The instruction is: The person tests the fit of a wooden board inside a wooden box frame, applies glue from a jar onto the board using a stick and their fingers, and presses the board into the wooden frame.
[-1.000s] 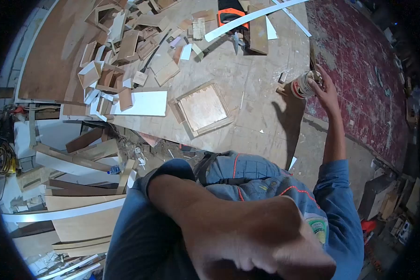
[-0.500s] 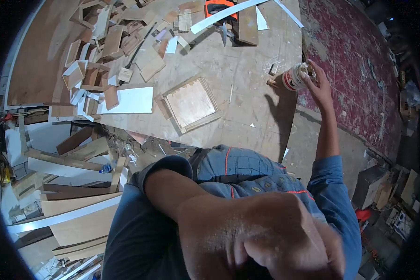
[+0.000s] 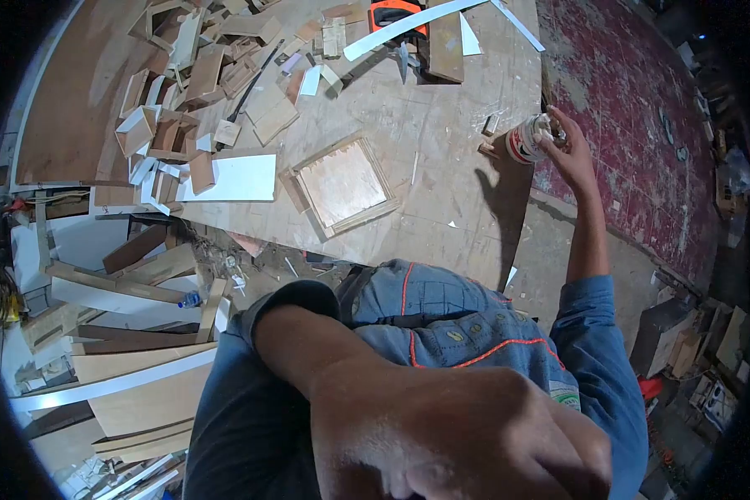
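My right hand (image 3: 572, 154) is closed around the top of an open can (image 3: 525, 140) at the right edge of the wooden table (image 3: 442, 183). Pale material shows at the can's mouth, and a small wooden piece (image 3: 488, 150) lies beside it. Close to the camera, my left hand (image 3: 467, 433) is raised with its back and bent knuckles showing. Its fingers look curled, but their tips and anything in them are hidden. A square wooden frame with a pale panel (image 3: 346, 185) lies flat on the table.
Wooden offcuts and small box pieces (image 3: 204, 75) are heaped at the back left, near a white board (image 3: 242, 177). An orange-and-black tool (image 3: 396, 15) and a long white strip (image 3: 412, 23) lie at the back. Boards (image 3: 142, 375) are stacked below left.
The table and its contents have shifted left and slightly up in view since the first frame. My right hand remains on the can, and my raised left hand has turned slightly.
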`<state>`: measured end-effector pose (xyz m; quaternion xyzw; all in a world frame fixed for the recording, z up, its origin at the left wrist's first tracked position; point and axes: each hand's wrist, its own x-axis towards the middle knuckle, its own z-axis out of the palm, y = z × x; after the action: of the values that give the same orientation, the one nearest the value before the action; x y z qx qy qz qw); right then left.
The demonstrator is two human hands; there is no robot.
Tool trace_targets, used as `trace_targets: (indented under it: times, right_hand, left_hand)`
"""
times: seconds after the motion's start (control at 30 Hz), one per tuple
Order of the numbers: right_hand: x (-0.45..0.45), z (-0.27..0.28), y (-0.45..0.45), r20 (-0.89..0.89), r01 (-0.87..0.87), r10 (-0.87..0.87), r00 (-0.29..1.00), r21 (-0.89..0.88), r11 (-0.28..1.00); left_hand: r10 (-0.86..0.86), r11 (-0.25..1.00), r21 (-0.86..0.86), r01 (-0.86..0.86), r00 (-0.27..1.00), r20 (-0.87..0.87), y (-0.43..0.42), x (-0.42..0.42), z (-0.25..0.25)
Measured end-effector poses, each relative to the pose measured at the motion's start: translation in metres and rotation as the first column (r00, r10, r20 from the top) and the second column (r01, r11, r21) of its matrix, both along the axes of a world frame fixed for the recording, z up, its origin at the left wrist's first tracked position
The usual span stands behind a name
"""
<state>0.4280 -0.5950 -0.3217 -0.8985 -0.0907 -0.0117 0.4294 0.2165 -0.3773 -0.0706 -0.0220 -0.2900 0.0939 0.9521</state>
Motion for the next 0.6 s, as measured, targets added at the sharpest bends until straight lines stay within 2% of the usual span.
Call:
trace_targets:
  times: [0.03,0.07,0.13,0.17,0.23,0.37,0.43,0.47,0.53,0.57,0.6]
  right_hand:
    - [0.0,0.0,0.0,0.008,-0.014,0.014,1.0,-0.023,1.0]
    - [0.0,0.001,-0.001,0.018,-0.027,0.027,0.999,-0.049,0.998]
    - [-0.001,0.001,-0.001,0.015,-0.029,0.029,0.999,-0.032,0.999]
    - [-0.002,0.0,0.001,0.008,-0.029,0.029,1.0,-0.012,1.0]
    - [-0.002,0.004,0.003,-0.01,-0.028,0.028,1.0,-0.005,1.0]
    - [-0.004,0.008,0.007,-0.016,-0.02,0.019,1.0,-0.045,0.999]
    - [-0.002,0.006,0.008,-0.023,-0.004,0.003,1.0,-0.059,0.998]
    - [-0.001,0.005,0.007,-0.033,0.011,-0.013,0.999,-0.075,0.997]
    - [-0.001,0.002,0.007,-0.019,0.022,-0.023,1.0,-0.042,0.999]
    - [-0.002,0.0,0.008,-0.011,0.029,-0.029,1.0,-0.005,1.0]
    - [-0.003,-0.001,0.009,0.028,0.051,-0.049,0.998,-0.047,0.998]
  left_hand:
    - [-0.086,0.993,0.092,0.075,0.988,0.125,0.006,0.004,-0.003]
    - [-0.085,0.993,0.09,0.074,0.988,0.129,0.003,0.003,-0.002]
    - [0.091,0.995,-0.035,-0.092,0.995,-0.031,-0.005,-0.003,0.003]
    - [0.1,0.994,-0.035,-0.101,0.995,-0.03,-0.001,-0.006,0.002]
    - [-0.028,0.997,0.078,0.03,0.999,-0.026,0.009,-0.011,0.001]
    - [-0.048,0.998,0.04,0.049,0.998,-0.037,0.012,-0.027,0.004]
    - [-0.293,0.956,0.016,0.294,0.956,-0.018,0.022,-0.026,0.008]
    - [-0.3,0.954,0.013,0.3,0.954,-0.008,0.016,-0.033,0.01]
    - [-0.02,0.997,-0.078,0.004,0.979,-0.201,0.002,-0.044,0.02]
    - [-0.024,0.997,-0.081,0.008,0.98,-0.199,0.0,-0.047,0.014]
    - [0.042,0.993,-0.109,-0.052,0.995,-0.092,0.004,-0.036,0.012]
